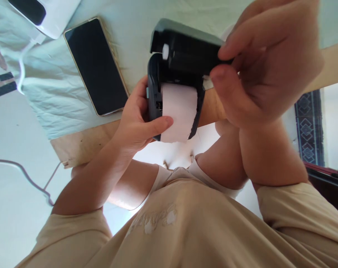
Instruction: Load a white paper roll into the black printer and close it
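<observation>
Printer, small and dark, held in the air above the near edge of a cloth-covered table, with its lid swung open. Paper roll, white, sits in the open bay, its loose end hanging down over the printer's front; the end looks torn, though blur makes this uncertain. Left hand grips the printer's side, thumb pressed against the paper; its fingers pass behind the body and are hidden. Right hand, large and close to the camera, pinches the printer's other end between thumb and fingertips and covers that whole corner. Phone with a dark screen lies flat on the pale cloth, well apart from the hands. White device at the upper left is cut off by the frame; its cable trails away. A beige shirt fills the lower picture.
</observation>
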Tool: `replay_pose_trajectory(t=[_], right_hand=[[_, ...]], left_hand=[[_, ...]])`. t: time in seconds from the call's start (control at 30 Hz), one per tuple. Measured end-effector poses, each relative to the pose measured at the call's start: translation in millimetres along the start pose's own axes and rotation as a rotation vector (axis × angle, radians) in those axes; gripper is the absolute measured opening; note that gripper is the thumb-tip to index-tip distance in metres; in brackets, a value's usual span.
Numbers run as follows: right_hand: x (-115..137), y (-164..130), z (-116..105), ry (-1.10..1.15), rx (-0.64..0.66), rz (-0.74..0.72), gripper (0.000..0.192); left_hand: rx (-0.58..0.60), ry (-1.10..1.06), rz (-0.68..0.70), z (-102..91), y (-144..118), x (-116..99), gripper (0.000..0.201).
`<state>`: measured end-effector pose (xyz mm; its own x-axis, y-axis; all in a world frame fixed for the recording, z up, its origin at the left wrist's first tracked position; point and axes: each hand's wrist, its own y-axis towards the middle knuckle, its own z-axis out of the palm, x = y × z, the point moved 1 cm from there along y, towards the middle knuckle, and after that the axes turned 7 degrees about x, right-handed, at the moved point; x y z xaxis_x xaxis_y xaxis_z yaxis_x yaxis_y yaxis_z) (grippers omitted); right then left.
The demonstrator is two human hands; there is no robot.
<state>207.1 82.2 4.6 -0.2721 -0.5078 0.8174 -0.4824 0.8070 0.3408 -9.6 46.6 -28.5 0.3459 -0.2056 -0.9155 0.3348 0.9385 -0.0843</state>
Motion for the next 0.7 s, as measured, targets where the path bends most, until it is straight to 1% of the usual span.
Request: replay_pose_trajectory(t=[0.07,0.1,0.17,0.23,0.3,0.37,0.5,0.6,0.67,0.7], right_hand=[[5.6,0.7,-2.0,-0.174,-0.135,-0.13,0.017],[7.9,1.6,-2.1,-0.251,-0.169,-0.174,0.015],[9.6,4.6,-1.2,-0.311,-0.142,-0.203,0.017],[8.3,7.4,0.3,-0.279,-0.069,-0.286,0.013],[5.0,9.0,1.8,-0.237,0.008,-0.355,0.01],[2.0,9.2,2.5,-0.203,0.059,-0.356,0.009],[3.5,7.0,1.8,-0.208,0.099,-0.318,0.014],[7.0,5.8,3.1,-0.238,0.146,-0.199,0.021],[8.8,5.6,6.2,-0.212,0.11,-0.172,0.023],[9.3,5.6,8.4,-0.198,0.069,-0.17,0.024]], left_hand=[[-0.011,0.023,-0.003,-1.1,-0.4,1.0,0.067],[-0.006,0.026,0.003,-1.7,-0.5,1.6,0.069],[0.02,0.016,-0.002,-2.6,-0.4,3.0,0.074],[0.039,-0.015,-0.016,-2.9,-0.2,4.3,0.078],[0.028,-0.047,-0.022,-2.4,-0.2,4.7,0.077],[0.013,-0.068,-0.015,-1.5,-0.7,4.1,0.073],[0.002,-0.067,-0.022,-0.9,-2.3,1.2,0.067],[-0.002,-0.068,-0.047,-1.6,-1.8,0.1,0.071],[-0.012,-0.083,-0.067,-1.7,-0.4,1.0,0.072],[-0.017,-0.098,-0.064,-1.5,0.4,1.9,0.073]])
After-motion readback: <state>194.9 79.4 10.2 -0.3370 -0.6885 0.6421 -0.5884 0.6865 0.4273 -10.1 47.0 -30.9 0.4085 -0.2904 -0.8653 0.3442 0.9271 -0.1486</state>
